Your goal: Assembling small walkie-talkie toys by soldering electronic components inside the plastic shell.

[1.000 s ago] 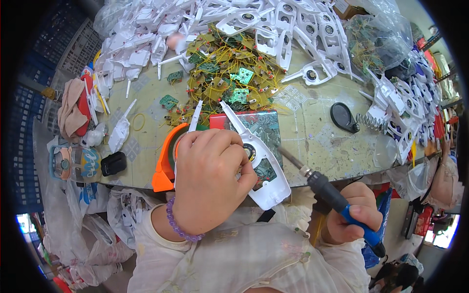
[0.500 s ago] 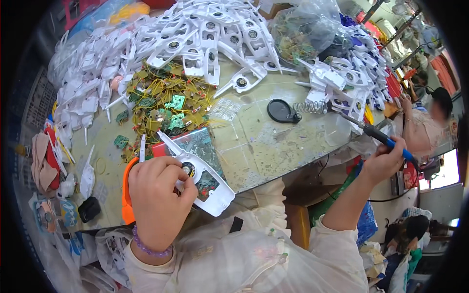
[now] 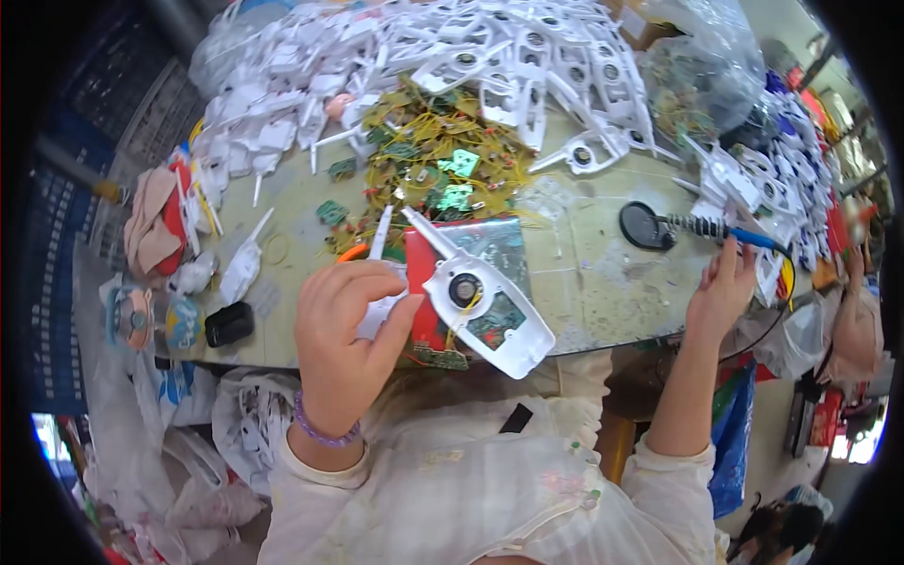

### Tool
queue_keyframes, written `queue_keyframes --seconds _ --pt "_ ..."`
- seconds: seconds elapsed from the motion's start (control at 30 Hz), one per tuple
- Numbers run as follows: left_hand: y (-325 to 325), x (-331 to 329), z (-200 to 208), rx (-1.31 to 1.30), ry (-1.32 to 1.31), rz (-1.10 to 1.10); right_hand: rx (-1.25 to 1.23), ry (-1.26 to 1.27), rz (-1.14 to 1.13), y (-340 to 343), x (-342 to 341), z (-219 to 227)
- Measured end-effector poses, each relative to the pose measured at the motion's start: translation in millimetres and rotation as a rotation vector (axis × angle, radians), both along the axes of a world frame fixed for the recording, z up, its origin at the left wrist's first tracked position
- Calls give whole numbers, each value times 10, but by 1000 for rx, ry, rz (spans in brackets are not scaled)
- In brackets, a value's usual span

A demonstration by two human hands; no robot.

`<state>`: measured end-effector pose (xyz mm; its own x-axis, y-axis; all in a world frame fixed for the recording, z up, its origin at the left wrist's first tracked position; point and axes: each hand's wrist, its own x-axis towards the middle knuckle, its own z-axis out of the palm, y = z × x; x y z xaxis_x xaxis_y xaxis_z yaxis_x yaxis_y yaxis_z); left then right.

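A white plastic housing (image 3: 516,350) with a pointed end lies at the table's front edge, over a red-edged flat piece (image 3: 424,325). A round black speaker (image 3: 464,290) sits in it, and yellow wires run down to a small green circuit board (image 3: 438,356). Just left of the housing is my left hand (image 3: 344,325), its fingers curved, thumb and forefinger apart, holding nothing visible. A blue-handled soldering iron (image 3: 753,239) rests with its tip in a coil-spring stand (image 3: 695,225) on a black base (image 3: 644,226). My right hand (image 3: 720,294) is just below the handle, fingers stretched toward it.
Circuit boards with yellow wires (image 3: 443,155) are heaped mid-table. Behind them rises a large pile of white housings (image 3: 527,56). A black case (image 3: 229,324) lies at the left front edge. At the back right are clear plastic bags (image 3: 706,66). Another person's arm (image 3: 852,311) shows far right.
The soldering iron has gone from my right hand into the spring stand. My left hand has let go of the white housing and moved off to its left. The view has shifted.
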<state>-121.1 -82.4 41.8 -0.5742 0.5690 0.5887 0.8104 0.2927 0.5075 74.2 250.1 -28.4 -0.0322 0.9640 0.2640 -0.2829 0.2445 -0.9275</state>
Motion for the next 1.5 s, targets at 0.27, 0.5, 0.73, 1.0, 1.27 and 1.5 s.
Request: queue_keyframes --seconds 0.27,0.5,0.73,1.0,1.27,1.5 --pt "-375 106 -310 -88 178 -253 644 -420 672 -1612 -151 -41" --pt "-353 150 -319 -164 268 -278 953 -600 531 -1774 -377 100" --pt "-493 -25 -99 -184 252 -162 992 -232 446 -2062 -730 223" --pt "-632 -166 -263 -222 323 -15 1546 -356 453 -2257 -1097 354" --pt "-728 -239 -266 -248 153 -81 1586 -412 607 -2398 -1183 275" --pt "-790 -327 -339 -74 -250 46 1582 -560 788 -2481 -1095 230"
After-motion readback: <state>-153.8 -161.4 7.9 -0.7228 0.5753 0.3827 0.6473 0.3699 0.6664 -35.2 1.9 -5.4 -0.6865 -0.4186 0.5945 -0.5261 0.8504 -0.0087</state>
